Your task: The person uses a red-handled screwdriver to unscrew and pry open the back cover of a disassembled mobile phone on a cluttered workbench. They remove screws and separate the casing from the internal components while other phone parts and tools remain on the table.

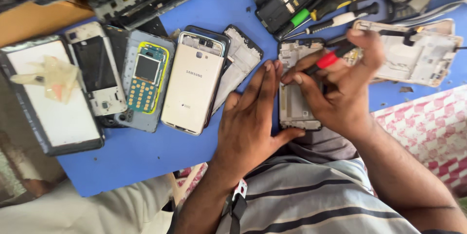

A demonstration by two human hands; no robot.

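My right hand (343,85) grips a red-and-black screwdriver (327,60), its tip pointing down onto an opened phone frame (294,102) that lies on the blue mat (146,151). My left hand (253,112) rests flat beside the frame, fingers extended and pressing along its left edge. The lower part of the frame is hidden under both hands.
A gold phone back (192,85) lies left of my left hand, with a green keypad board (146,76), a white tablet (51,100) and other phone shells beyond. More screwdrivers (335,20) and a gold chassis (418,54) sit at the top right. A red-checked cloth (433,127) lies right.
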